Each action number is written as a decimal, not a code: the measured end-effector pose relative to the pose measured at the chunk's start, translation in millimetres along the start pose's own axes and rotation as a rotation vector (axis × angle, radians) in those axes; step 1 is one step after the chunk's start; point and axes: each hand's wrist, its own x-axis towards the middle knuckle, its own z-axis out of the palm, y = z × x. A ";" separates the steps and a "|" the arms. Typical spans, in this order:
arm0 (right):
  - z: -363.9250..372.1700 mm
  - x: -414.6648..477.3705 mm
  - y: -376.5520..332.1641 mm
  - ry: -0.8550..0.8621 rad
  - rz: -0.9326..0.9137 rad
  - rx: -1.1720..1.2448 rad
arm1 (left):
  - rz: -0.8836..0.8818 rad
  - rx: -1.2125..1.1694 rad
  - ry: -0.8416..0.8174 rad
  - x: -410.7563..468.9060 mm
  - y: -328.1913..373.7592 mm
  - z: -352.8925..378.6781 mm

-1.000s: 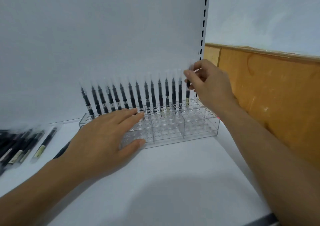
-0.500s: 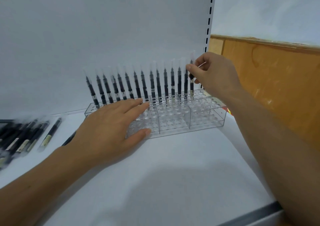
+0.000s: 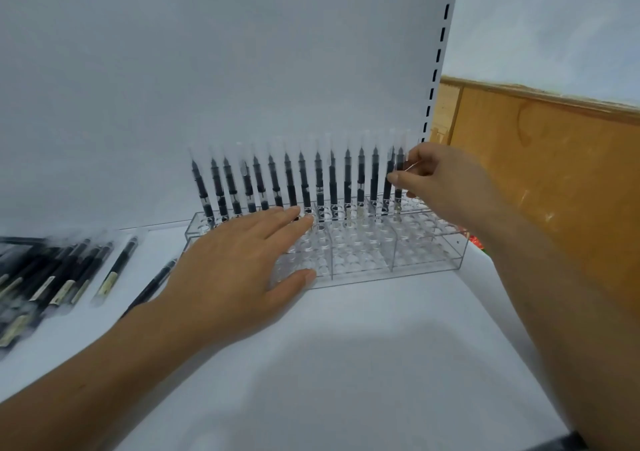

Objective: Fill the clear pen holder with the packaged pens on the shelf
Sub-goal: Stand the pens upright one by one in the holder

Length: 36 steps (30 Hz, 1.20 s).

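**Back row nearly full, right hand on the end pen**

The clear pen holder [image 3: 360, 260] sits mid-frame on the white shelf [image 3: 346, 364], its long side running left to right, slightly angled so the right end sits lower in the frame. A single row of packaged pens [image 3: 304, 187] stands upright along its back edge, tips pointing up, long axes vertical with the left ones leaning a bit left. The front rows of holes look empty.

The right hand [image 3: 446, 187] is at the right end of that row, fingers [image 3: 394, 177] pinched closed on the last pen [image 3: 399, 180], which stands upright with its lower end in the holder. The left hand [image 3: 235, 270] lies flat and spread open on the holder's left part, holding nothing, thumb against the front wall.

At the left edge of the frame, more loose pens [image 3: 62, 277] lie flat on the shelf, pointing up-right, pretty blurry.

Behind is a plain white back panel [image 3: 207, 87] with a slotted upright [image 3: 440, 69] at its right edge. Right of that, a wooden panel [image 3: 554, 159] below a pale wall.
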 end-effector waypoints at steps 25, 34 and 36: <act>33.0 -42.0 -142.3 -0.135 -0.464 -0.028 | -0.427 -0.128 -0.090 -77.7 -116.7 -71.1; 144.3 -87.5 -232.9 -0.509 -0.982 -0.711 | -0.512 -0.105 -0.178 -128.0 -155.9 -71.2; 152.4 -91.3 -236.1 -0.533 -0.980 -0.759 | -0.501 -0.110 -0.167 -123.2 -158.8 -66.3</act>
